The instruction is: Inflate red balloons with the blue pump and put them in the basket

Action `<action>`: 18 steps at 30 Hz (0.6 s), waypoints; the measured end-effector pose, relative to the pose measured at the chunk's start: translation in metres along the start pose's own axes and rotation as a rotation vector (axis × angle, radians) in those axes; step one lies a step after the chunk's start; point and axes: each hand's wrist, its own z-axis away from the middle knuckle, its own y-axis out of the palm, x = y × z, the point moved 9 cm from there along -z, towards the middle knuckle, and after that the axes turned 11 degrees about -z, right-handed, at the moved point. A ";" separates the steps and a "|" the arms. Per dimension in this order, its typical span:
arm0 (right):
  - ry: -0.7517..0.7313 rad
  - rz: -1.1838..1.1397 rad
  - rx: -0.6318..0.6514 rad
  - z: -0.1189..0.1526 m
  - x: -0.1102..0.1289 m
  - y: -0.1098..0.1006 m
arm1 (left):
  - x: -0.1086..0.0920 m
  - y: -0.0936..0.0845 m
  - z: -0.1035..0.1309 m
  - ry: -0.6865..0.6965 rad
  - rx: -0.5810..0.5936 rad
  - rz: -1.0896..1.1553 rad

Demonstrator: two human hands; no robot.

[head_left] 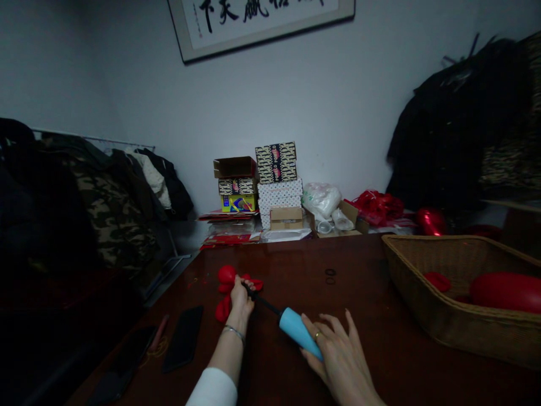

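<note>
A balloon pump with a light blue barrel (298,331) and a thin black rod lies slantwise above the table. My left hand (242,294) is closed around the pump's black far end, with red balloons (227,275) against and behind the fingers. One balloon there looks small and round; how it meets the nozzle is hidden by my hand. At the near end of the blue barrel, my right hand (336,352) grips it between thumb and index finger, while the other fingers stretch out loosely.
A wicker basket (443,332) holding red balloons (507,291) stands at the right. Dark phones (183,338) lie on the left of the table (359,304). Boxes (276,163) and plastic bags (323,197) are stacked behind it; clothes hang at both sides.
</note>
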 end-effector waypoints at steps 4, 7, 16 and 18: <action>0.011 0.013 0.004 0.000 0.002 0.006 | 0.010 0.001 0.010 0.014 -0.002 -0.032; 0.029 0.019 0.027 -0.001 0.004 0.014 | 0.028 -0.002 0.018 -0.001 -0.020 -0.039; 0.048 0.064 0.051 -0.002 0.004 0.035 | 0.075 -0.005 0.040 -0.069 0.013 -0.110; 0.027 0.058 0.036 -0.001 0.007 0.036 | 0.071 -0.007 0.037 -0.052 0.003 -0.125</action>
